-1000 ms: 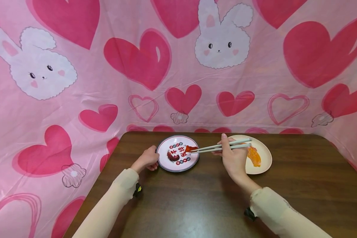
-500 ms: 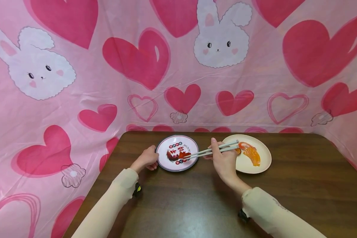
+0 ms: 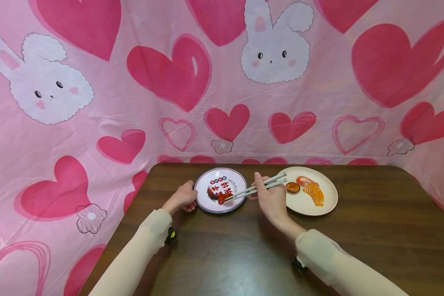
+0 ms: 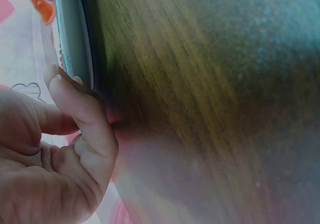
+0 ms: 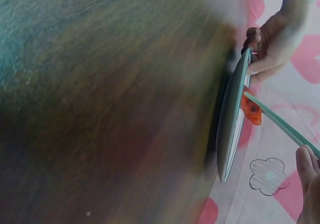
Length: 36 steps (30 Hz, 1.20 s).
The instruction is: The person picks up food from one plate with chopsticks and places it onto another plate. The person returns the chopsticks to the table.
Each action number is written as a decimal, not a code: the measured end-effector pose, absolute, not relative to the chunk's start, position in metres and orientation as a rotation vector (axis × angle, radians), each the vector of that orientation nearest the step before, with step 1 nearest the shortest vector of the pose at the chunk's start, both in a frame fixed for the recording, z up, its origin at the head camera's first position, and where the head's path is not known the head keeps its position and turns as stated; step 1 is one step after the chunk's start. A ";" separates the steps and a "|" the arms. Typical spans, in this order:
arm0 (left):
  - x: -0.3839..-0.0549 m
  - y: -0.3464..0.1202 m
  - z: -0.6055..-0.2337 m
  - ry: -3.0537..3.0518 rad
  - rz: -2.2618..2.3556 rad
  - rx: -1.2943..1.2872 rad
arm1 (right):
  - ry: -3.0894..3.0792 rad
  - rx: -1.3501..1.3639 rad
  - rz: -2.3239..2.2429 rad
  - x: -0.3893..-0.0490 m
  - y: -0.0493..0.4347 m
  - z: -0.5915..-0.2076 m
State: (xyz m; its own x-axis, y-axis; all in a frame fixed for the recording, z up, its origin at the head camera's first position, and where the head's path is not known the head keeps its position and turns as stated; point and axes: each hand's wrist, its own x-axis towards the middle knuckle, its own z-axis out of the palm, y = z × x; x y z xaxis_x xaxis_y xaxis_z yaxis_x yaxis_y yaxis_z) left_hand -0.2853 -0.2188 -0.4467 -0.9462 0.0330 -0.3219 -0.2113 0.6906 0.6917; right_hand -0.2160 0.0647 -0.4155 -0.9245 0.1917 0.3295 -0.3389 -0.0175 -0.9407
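Note:
My left hand [image 3: 185, 196] pinches the left rim of a white plate [image 3: 204, 185] with a blue edge and red lettering. In the left wrist view, its thumb and fingertips [image 4: 60, 83] meet at that rim. My right hand [image 3: 273, 202] holds a pair of pale green chopsticks [image 3: 240, 195] slanting left over the plate. At their tips is a glossy red-orange piece of food [image 3: 225, 198], low over the plate's printed middle. The right wrist view has this food [image 5: 251, 109] at the plate's face; whether it rests there I cannot tell.
A cream oval plate [image 3: 329, 205] stands to the right, behind my right hand. On it lie a round brown piece [image 3: 292, 188] like a mushroom cap and a curved orange striped piece [image 3: 313, 194]. Brown wooden table [image 3: 222, 255]; pink heart-patterned cloth [image 3: 192, 135] hangs behind.
My right hand has moved left with the chopsticks, bringing the red-orange food left and down over the white plate. The round brown piece has come into view. My left hand stays put.

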 end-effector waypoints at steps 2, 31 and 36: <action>-0.285 -0.219 -0.447 2.595 1.119 -0.145 | -1.928 0.137 1.997 -0.211 0.062 -0.408; -0.286 -0.220 -0.447 2.582 1.118 -0.154 | -2.011 0.221 1.952 -0.208 0.060 -0.410; -0.286 -0.219 -0.447 2.579 1.118 -0.157 | -2.015 0.223 1.933 -0.209 0.061 -0.411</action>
